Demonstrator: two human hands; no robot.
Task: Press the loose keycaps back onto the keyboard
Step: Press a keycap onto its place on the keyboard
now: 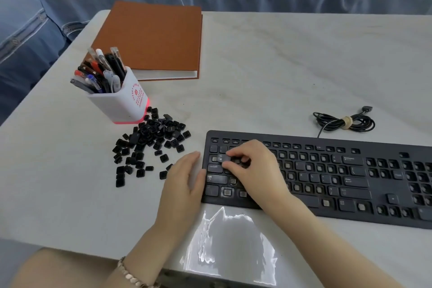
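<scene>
The black plastic keyboard [350,170] lay lower right, many sockets bare; the heap of loose black keycaps [149,145] sat left of it. Seating wanted squaring over the socket, I thought, then a straight push down. The left hand [184,177] lay flat, fingers together, at the keyboard's left edge; the right hand [252,166] pinched a dark keycap [224,158] in curled fingers.

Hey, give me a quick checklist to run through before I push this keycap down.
1. The keyboard lies flat on the table: ok.
2. The left hand rests against the keyboard's left edge to steady it: ok.
3. The keycap pinched by the right hand sits squarely over its socket: cannot tell, fingers hide it.
4. That keycap belongs in this spot: cannot tell, legend unreadable.
5. The pile of loose keycaps lies near the left hand: ok.
6. The cable lies behind the keyboard, away from both hands: ok.
</scene>
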